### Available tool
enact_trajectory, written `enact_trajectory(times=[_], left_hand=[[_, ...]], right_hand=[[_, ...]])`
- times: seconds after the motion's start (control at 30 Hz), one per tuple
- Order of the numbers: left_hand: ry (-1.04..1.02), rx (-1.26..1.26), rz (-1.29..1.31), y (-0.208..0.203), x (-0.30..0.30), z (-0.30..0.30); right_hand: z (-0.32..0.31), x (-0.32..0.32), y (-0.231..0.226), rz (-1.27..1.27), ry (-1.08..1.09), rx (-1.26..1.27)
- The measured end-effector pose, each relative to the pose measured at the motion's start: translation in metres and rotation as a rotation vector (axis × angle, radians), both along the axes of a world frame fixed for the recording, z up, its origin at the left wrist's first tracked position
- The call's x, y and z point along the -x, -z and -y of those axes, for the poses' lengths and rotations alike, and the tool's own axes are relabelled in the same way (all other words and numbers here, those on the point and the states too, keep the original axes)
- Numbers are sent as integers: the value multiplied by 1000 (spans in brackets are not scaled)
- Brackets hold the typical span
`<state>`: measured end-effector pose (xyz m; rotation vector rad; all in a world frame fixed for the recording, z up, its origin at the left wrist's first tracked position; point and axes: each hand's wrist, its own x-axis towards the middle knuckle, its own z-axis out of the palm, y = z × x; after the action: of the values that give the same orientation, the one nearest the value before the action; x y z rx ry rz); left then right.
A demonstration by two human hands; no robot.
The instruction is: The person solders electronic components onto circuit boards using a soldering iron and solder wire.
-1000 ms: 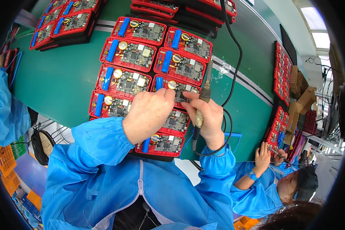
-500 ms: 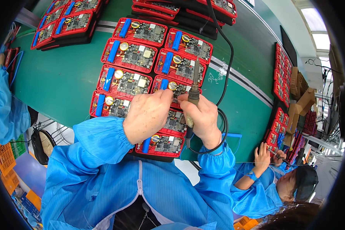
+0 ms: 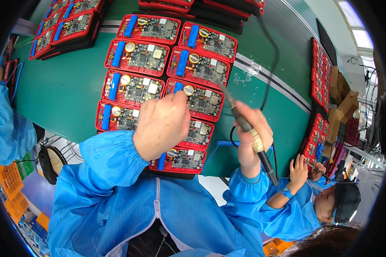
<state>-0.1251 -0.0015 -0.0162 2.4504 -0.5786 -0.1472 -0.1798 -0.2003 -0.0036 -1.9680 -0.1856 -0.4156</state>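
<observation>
My right hand (image 3: 254, 130) is closed around a soldering iron (image 3: 243, 122), held to the right of the red trays and slanting up and left. Its thin metal tip is smeared by motion over the right column. My left hand (image 3: 162, 126) is pinched at the lower left of a red tray (image 3: 220, 112), beside its blue cylindrical battery (image 3: 178, 88) and round yellow-rimmed cell (image 3: 188, 90). Whatever lies between those fingertips is hidden. A green-grey circuit board (image 3: 203, 102) fills the rest of this tray. My left hand partly covers neighbouring trays.
Two columns of similar red trays (image 3: 135, 57) lie on the green table (image 3: 68, 98). More stacked trays (image 3: 75, 28) stand at the far left and far middle. The iron's black cable (image 3: 273, 51) loops on the right. A co-worker's hand (image 3: 298, 173) is at the right.
My right hand has moved right, away from the tray, and the soldering iron has tilted from nearly upright to a slant. My left hand stays pinched at the same tray. The view has shifted slightly.
</observation>
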Motion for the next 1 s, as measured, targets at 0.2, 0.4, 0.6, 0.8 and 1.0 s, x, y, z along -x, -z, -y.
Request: enact_trajectory(times=[0.2, 0.4, 0.6, 0.8, 1.0], left_hand=[[-46, 5, 27, 1, -3, 7], [-47, -3, 26, -1, -3, 8], [-44, -2, 21, -1, -4, 9], [-56, -28, 17, -4, -5, 11], [-55, -30, 32, -3, -5, 14]], right_hand=[[-17, 27, 13, -270, 141, -250], [-20, 30, 21, -228, 126, -219], [-21, 25, 24, -216, 90, -145], [-19, 22, 25, -177, 71, -99], [-17, 23, 27, -171, 69, -96]])
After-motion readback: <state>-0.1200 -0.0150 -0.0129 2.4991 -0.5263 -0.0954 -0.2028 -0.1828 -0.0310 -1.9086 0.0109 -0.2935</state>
